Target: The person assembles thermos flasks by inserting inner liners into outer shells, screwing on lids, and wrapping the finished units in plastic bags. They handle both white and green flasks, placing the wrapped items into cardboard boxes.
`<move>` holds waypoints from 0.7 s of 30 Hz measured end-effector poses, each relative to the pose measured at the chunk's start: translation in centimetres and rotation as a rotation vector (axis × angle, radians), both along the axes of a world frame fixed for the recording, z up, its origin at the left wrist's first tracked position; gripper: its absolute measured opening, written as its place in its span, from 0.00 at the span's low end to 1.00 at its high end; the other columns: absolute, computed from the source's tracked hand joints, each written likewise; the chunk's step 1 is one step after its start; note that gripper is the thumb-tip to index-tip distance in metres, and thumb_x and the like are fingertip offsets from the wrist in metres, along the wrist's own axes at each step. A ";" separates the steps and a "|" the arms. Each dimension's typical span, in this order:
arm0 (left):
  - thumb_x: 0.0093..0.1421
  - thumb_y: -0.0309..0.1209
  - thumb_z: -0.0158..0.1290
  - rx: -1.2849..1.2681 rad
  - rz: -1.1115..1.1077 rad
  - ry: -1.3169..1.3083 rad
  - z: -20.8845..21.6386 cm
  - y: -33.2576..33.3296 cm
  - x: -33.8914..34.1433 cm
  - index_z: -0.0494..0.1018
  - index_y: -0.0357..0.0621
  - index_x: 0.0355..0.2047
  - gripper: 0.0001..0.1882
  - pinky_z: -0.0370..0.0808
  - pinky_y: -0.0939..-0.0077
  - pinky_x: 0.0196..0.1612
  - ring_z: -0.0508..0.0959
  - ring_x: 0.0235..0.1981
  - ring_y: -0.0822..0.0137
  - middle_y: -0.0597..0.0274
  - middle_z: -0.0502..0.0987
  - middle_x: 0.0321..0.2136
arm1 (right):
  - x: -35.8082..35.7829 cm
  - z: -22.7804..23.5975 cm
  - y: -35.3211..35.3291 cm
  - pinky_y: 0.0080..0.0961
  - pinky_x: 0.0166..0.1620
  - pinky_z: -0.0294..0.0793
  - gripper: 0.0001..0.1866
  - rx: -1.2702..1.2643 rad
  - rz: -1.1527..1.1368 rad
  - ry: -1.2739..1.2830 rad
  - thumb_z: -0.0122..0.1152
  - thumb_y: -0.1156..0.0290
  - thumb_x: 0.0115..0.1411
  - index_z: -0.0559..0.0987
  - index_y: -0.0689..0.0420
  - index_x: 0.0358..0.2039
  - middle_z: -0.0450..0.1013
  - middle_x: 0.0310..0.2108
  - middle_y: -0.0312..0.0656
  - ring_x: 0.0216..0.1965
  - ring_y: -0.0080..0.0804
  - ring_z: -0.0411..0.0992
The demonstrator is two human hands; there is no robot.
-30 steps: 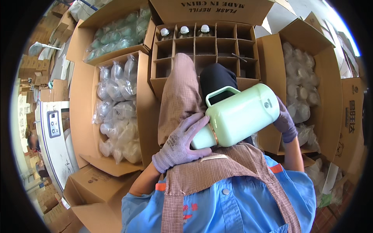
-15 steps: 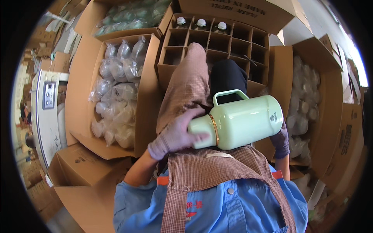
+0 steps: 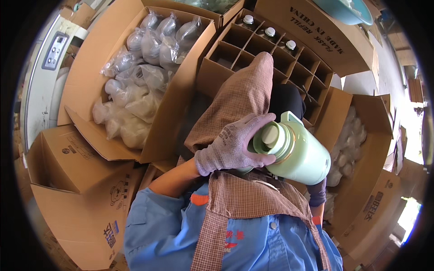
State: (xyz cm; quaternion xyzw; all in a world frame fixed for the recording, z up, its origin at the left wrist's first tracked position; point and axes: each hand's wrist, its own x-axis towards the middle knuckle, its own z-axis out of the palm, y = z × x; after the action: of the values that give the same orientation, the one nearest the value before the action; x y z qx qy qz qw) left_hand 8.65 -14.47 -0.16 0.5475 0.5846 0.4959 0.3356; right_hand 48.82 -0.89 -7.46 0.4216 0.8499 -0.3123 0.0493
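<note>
Lifted the pale green cap point(image 3: 257, 142) off the neck of the pale green flask point(image 3: 306, 160) since the earlier frame, and turned the flask's mouth up toward the camera, baring a whitish stopper point(image 3: 270, 135). Holding the cap in the gloved left hand point(image 3: 231, 147), with thumb and fingers curved round it, just beside the neck (cannot tell whether touching it). Steadying the flask aslant over the lap with the gloved right hand point(image 3: 318, 193), near its base on the underside; cannot tell the spread of those fingers, hidden behind the flask. Wearing a brown checked apron point(image 3: 244, 194) over a blue shirt point(image 3: 167, 221). Facing a divided carton point(image 3: 211, 77) with white-capped bottles point(image 3: 270, 32) in its far row. Flanked on the left by an open carton point(image 3: 181, 92) full of rounded pieces in clear bags point(image 3: 151, 47), and on the right by another carton point(image 3: 361, 180) of bagged pieces.
</note>
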 end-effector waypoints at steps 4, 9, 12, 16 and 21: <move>0.47 0.44 0.69 0.010 0.060 -0.047 -0.6 0.3 0.1 0.66 0.38 0.59 0.43 0.74 0.64 0.53 0.78 0.48 0.54 0.50 0.75 0.46 | -0.6 2.0 -1.0 0.40 0.57 0.68 0.29 0.021 -0.082 0.018 0.62 0.59 0.62 0.70 0.58 0.60 0.71 0.57 0.47 0.58 0.40 0.68; 0.47 0.41 0.69 0.060 0.066 -0.120 -1.5 0.8 -0.3 0.67 0.39 0.58 0.40 0.75 0.64 0.51 0.78 0.46 0.54 0.49 0.74 0.45 | -1.5 3.3 -1.9 0.37 0.55 0.68 0.29 0.007 -0.132 0.047 0.62 0.58 0.62 0.70 0.58 0.60 0.71 0.56 0.45 0.55 0.38 0.69; 0.51 0.37 0.67 0.122 0.024 -0.205 -2.0 1.1 -1.0 0.67 0.38 0.56 0.35 0.75 0.66 0.48 0.78 0.42 0.55 0.50 0.73 0.45 | -2.2 4.5 -1.4 0.35 0.53 0.68 0.30 0.004 -0.142 0.060 0.62 0.57 0.62 0.70 0.59 0.60 0.72 0.55 0.44 0.54 0.36 0.69; 0.56 0.31 0.63 0.115 0.045 -0.065 -2.8 1.7 -0.9 0.71 0.46 0.52 0.23 0.77 0.67 0.39 0.77 0.37 0.56 0.52 0.71 0.41 | -3.0 5.7 -0.4 0.32 0.51 0.68 0.30 -0.010 -0.162 0.079 0.62 0.56 0.62 0.70 0.59 0.60 0.72 0.54 0.43 0.52 0.34 0.70; 0.57 0.27 0.60 0.410 0.255 0.255 -4.6 3.1 0.3 0.76 0.58 0.46 0.16 0.76 0.69 0.29 0.76 0.33 0.59 0.55 0.70 0.37 | -3.7 6.2 -0.5 0.29 0.49 0.68 0.31 -0.014 -0.197 0.089 0.63 0.55 0.62 0.70 0.60 0.60 0.73 0.53 0.42 0.49 0.31 0.70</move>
State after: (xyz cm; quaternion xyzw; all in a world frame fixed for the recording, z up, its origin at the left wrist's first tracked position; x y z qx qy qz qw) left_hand 8.95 -11.40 -4.79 0.5841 0.5736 0.5692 0.0761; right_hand 45.15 -1.38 -1.31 0.4886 0.8034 -0.3400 -0.0163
